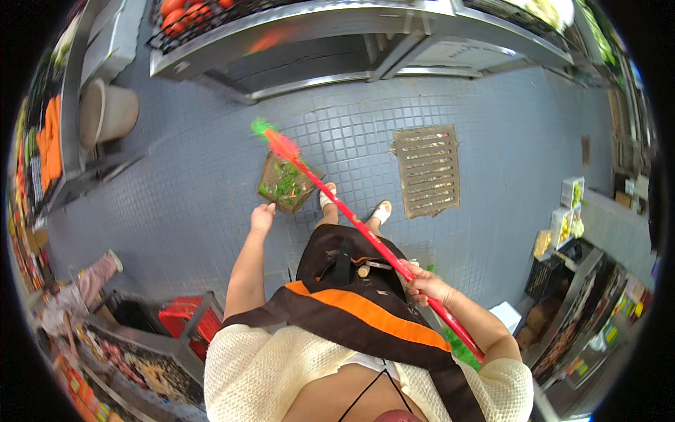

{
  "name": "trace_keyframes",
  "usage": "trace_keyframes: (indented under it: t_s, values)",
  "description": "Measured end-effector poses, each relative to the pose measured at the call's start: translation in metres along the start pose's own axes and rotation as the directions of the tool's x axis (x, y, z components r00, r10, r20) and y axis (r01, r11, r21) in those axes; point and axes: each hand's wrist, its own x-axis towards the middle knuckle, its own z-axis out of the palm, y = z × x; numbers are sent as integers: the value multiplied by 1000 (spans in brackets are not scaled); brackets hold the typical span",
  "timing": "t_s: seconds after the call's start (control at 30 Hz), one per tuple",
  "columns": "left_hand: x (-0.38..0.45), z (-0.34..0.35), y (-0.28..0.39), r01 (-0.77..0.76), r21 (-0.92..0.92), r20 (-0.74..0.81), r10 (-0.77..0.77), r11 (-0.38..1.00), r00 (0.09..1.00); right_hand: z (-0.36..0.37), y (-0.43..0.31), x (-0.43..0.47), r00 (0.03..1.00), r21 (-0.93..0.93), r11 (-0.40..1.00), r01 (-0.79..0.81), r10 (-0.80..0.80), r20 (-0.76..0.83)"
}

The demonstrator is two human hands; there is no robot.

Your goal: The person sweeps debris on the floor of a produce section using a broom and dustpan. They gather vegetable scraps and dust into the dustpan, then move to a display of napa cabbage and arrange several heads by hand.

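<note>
My right hand (430, 285) is closed around the red handle of a broom (358, 224), which slants up and left across the view. The broom's green and red head (274, 138) is blurred, just above a dustpan (266, 182) holding green leaf scraps (287, 182). My left hand (262, 217) is curled at the dustpan's near left edge and seems to grip it; the grip itself is small in view. The dustpan is by my left foot.
A metal floor grate (428, 171) lies right of my feet on blue tiles. Metal produce stands (311, 26) run along the far side. A pale bucket (113, 113) stands at left. A person (74, 300) is at lower left, near a red crate (184, 316). White boxes (561, 227) stand at right.
</note>
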Motion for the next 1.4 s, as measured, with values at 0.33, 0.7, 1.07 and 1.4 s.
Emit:
trace_keyframes:
  t_s: [0.33,0.7,1.07,1.4]
  values:
    - [-1,43,88,89,-131,98,-76,987,992,-77,36,-72,874,-339,904,259,-369,-317]
    - [-38,148,251,117,-163,-29,-123,980,992,-311,16,-146,619,-875,484,-26,-679,-394]
    - [-70,288,374,124,-354,-19,-140,927,990,-503,-293,-151,709,-928,-181,-326,-696,-114]
    - [-92,428,504,295,-353,-55,-334,888,941,-692,-459,-252,769,-932,-164,-323,-619,-158]
